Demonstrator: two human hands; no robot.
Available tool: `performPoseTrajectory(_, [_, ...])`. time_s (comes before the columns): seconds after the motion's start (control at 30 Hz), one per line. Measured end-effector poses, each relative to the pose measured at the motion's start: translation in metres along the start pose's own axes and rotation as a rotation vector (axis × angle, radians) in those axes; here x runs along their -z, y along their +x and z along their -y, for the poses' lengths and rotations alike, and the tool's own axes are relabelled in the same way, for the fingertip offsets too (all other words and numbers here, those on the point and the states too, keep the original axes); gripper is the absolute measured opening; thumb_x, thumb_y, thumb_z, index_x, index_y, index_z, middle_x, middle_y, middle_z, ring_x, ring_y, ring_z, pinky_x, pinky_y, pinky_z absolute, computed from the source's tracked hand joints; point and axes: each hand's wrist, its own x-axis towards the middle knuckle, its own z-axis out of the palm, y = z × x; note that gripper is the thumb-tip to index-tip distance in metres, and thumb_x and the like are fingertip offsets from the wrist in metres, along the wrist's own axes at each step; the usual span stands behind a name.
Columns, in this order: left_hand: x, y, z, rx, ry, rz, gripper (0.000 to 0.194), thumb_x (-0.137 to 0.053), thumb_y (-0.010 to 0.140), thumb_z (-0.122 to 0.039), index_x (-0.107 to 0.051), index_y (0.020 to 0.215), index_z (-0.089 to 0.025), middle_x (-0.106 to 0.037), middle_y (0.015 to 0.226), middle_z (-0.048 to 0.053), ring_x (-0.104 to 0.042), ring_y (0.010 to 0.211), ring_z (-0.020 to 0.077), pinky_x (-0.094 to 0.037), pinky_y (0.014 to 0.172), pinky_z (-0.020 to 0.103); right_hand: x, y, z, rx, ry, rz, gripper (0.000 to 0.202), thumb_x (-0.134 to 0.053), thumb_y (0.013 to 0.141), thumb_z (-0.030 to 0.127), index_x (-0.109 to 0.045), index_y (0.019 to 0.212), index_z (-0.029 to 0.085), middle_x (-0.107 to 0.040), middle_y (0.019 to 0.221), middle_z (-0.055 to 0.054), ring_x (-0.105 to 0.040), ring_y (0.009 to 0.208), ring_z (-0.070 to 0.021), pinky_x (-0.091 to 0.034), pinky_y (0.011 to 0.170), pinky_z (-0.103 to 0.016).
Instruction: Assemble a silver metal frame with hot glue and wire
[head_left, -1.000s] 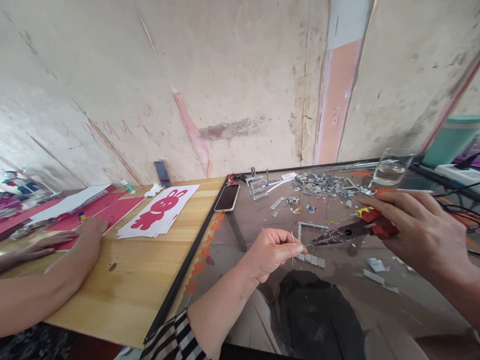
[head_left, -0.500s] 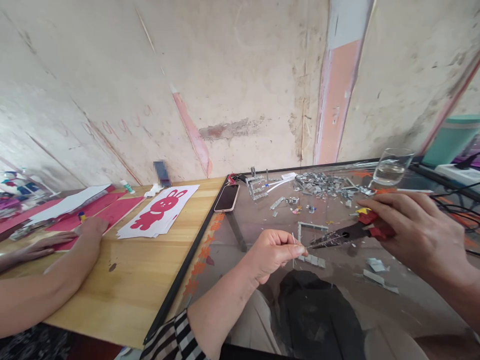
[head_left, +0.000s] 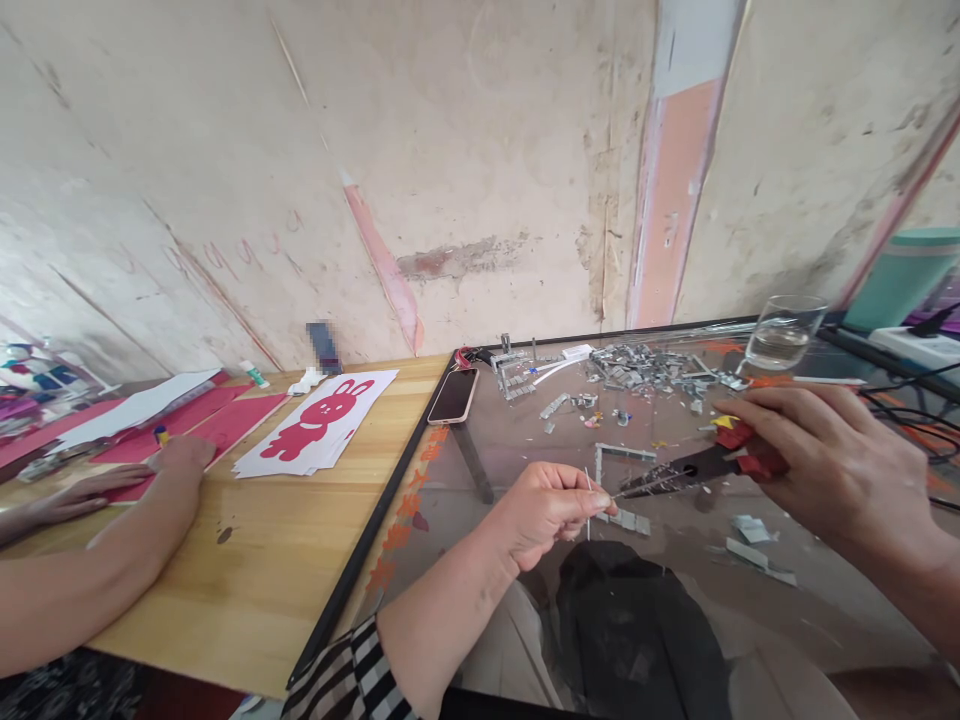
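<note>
My left hand (head_left: pixel 559 508) pinches a thin pale strip (head_left: pixel 588 525) between thumb and fingertips, above the glass-topped table. My right hand (head_left: pixel 832 460) is closed round the red handles of dark pliers (head_left: pixel 682 472), whose tips point left and reach close to my left fingertips. Whether the tips touch the strip is too small to tell. Just behind lies an L-shaped grey metal piece (head_left: pixel 626 453), and flat grey segments (head_left: pixel 630 521) lie beside my left fingertips. Farther back is a heap of small grey metal pieces (head_left: pixel 652 368).
A phone (head_left: pixel 453 396) lies at the glass table's left edge. Back right stand a glass of water (head_left: pixel 786 335) and a green container (head_left: pixel 907 280), near black cables. On the wooden table (head_left: pixel 300 560) are rabbit-print sheets (head_left: pixel 319 425) and another person's hands (head_left: pixel 180 460) on red paper.
My left hand has shifted very slightly; the strip it holds has barely moved. My right hand and the pliers look almost the same.
</note>
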Motion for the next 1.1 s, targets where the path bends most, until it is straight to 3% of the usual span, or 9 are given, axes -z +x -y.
performPoseTrajectory(0.2, [0.001, 0.0, 0.001, 0.019, -0.028, 0.037, 0.016, -0.068, 0.063, -0.023, -0.061, 0.063, -0.008, -0.038, 0.04, -0.007, -0.02, 0.038, 0.0018, -0.01, 0.043, 0.023, -0.002, -0.001, -0.003, 0.032, -0.005, -0.002, 0.025, -0.058, 0.072, 0.021, -0.065, 0.096, 0.02, -0.065, 0.096, -0.004, -0.054, 0.086, -0.0217, -0.043, 0.065, -0.029])
performPoseTrajectory(0.53, [-0.002, -0.002, 0.001, -0.041, -0.003, -0.02, 0.017, -0.068, 0.061, -0.024, -0.059, 0.06, -0.01, -0.059, 0.06, 0.002, -0.025, 0.039, 0.0008, -0.012, 0.044, 0.024, -0.003, -0.003, -0.005, 0.059, 0.022, 0.041, 0.019, -0.054, 0.076, 0.025, -0.065, 0.091, 0.022, -0.065, 0.095, -0.003, -0.055, 0.088, -0.0218, -0.043, 0.073, -0.031])
performPoseTrajectory(0.8, [-0.002, -0.002, 0.001, -0.129, 0.136, -0.082, 0.019, -0.066, 0.066, -0.028, -0.061, 0.062, -0.011, -0.056, 0.06, 0.001, -0.027, 0.042, 0.002, -0.014, 0.045, 0.024, -0.004, -0.003, -0.003, 0.043, 0.076, 0.146, 0.018, -0.051, 0.077, 0.021, -0.064, 0.089, 0.025, -0.065, 0.091, 0.0, -0.055, 0.089, -0.0185, -0.042, 0.069, -0.027])
performPoseTrajectory(0.9, [-0.001, 0.0, 0.001, -0.106, 0.084, -0.099, 0.02, -0.067, 0.065, -0.029, -0.061, 0.063, -0.01, -0.053, 0.058, 0.0, -0.026, 0.042, 0.0017, -0.013, 0.045, 0.023, -0.006, -0.004, -0.006, -0.033, 0.057, 0.202, 0.025, -0.052, 0.072, 0.018, -0.063, 0.093, 0.026, -0.063, 0.099, 0.0, -0.053, 0.091, -0.0198, -0.042, 0.064, -0.028])
performPoseTrajectory(1.0, [0.003, 0.001, 0.001, -0.095, -0.004, -0.087, 0.02, -0.067, 0.066, -0.03, -0.063, 0.067, -0.01, -0.037, 0.045, -0.006, -0.022, 0.04, 0.0017, -0.012, 0.046, 0.023, -0.011, -0.005, -0.014, -0.208, 0.06, 0.225, 0.031, -0.052, 0.07, 0.019, -0.062, 0.097, 0.028, -0.061, 0.109, 0.0, -0.051, 0.095, -0.0218, -0.041, 0.059, -0.029])
performPoseTrajectory(1.1, [0.005, 0.003, 0.001, -0.103, -0.079, -0.082, 0.021, -0.068, 0.067, -0.03, -0.065, 0.071, -0.011, -0.03, 0.043, -0.008, -0.02, 0.04, 0.0017, -0.01, 0.046, 0.023, -0.014, -0.002, -0.014, -0.452, 0.32, 0.26, 0.025, -0.055, 0.068, 0.021, -0.063, 0.091, 0.028, -0.064, 0.1, -0.001, -0.055, 0.086, -0.0205, -0.038, 0.056, -0.028])
